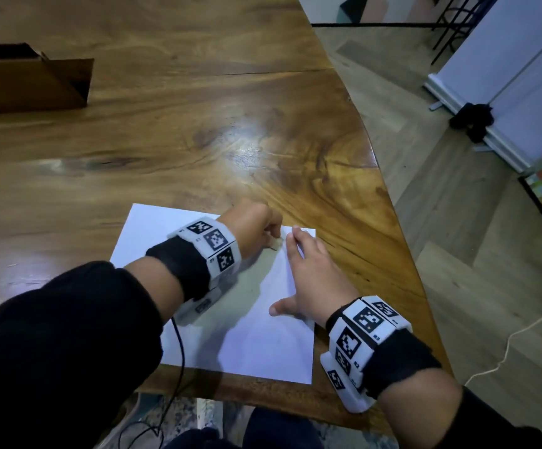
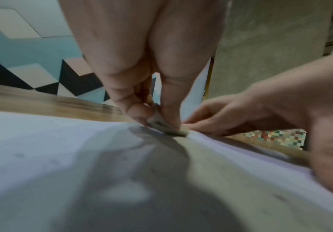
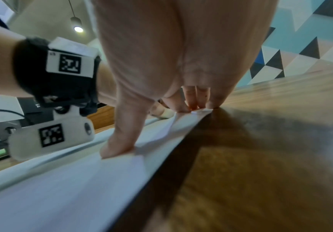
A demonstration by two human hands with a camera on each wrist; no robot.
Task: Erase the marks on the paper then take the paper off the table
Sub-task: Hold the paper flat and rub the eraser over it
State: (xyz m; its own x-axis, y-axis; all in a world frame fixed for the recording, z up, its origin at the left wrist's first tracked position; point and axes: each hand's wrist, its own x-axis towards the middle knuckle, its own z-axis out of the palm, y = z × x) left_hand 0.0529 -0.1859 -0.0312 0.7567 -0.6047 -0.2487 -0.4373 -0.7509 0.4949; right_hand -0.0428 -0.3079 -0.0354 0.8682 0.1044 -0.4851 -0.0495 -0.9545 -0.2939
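The left hand [image 1: 256, 222] reaches across the white paper [image 1: 263, 345] with its wrist raised, fingers curled down, pinching a small eraser [image 2: 166, 125] whose lower edge touches the sheet near its far right corner. The right hand [image 1: 308, 273] lies flat on the paper's right side, fingers straight and thumb spread, pressing it onto the wooden table [image 1: 165, 140] near the table's edge.

left hand [image 1: 256, 222] with eraser [image 1: 275, 245] and flat right hand [image 1: 308, 273] on paper [image 1: 263, 345]
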